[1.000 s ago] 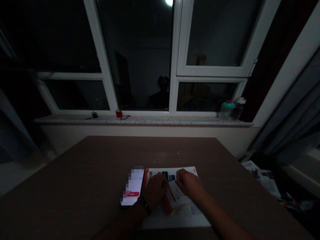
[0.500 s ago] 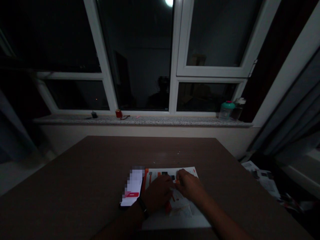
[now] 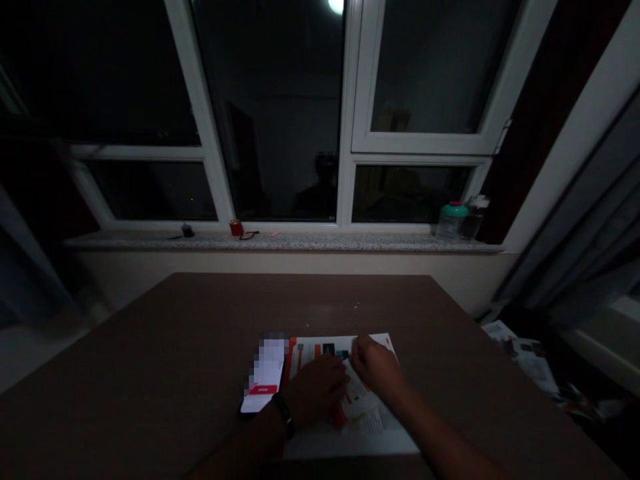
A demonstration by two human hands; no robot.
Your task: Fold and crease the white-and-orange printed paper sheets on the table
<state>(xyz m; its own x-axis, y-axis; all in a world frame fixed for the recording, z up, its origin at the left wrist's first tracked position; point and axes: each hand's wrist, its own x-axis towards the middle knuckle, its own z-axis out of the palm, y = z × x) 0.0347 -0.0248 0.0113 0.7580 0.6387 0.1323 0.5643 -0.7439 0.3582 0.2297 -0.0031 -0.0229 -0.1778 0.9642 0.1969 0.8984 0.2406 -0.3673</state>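
A printed sheet or booklet (image 3: 350, 445) with orange and white areas lies on the brown table. My left hand (image 3: 320, 387), with a dark band at the wrist, rests over its middle, fingers curled at a smaller folded paper (image 3: 356, 393). Beside it, my right hand (image 3: 373, 363) is closed, its fingertips pinched at the upper edge of that paper. What the fingertips hold is too dark and small to make out fully. A lit phone (image 3: 265, 377) lies left of the booklet, close to my left forearm.
The brown table (image 3: 200, 320) reaches to the wall below the window. On the stone sill (image 3: 310, 241) stand a red object (image 3: 235, 228), a small dark object (image 3: 187, 230) and a teal-lidded bottle (image 3: 451, 220) beside a clear one (image 3: 473, 219). Papers (image 3: 525, 357) lie beyond the table's right edge.
My right fingers have closed in and shifted slightly left. My left hand has moved down slightly, and more of the smaller paper's printed face shows between my hands.
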